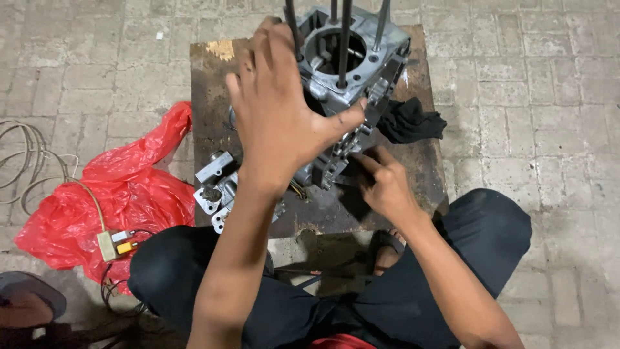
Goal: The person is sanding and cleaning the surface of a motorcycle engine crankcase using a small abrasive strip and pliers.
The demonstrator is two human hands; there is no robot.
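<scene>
An engine crankcase (342, 77) of grey cast metal stands toward the far right corner of the small rusty desk (210, 77), four long studs (344, 39) rising from its top around the round bore; the left hand (284, 110) lies spread over its near left side, fingers open, thumb pressed against the casting rather than closed round anything; the right hand (381, 181) touches its lower near edge with curled fingers, and whether it pinches something I cannot tell. The casting looks heavy, stiff and probably oily; its body offers a safer hold than the thin studs. A black rag (410, 119) lies by the right edge; loose metal parts (216, 187) sit at the near left edge.
</scene>
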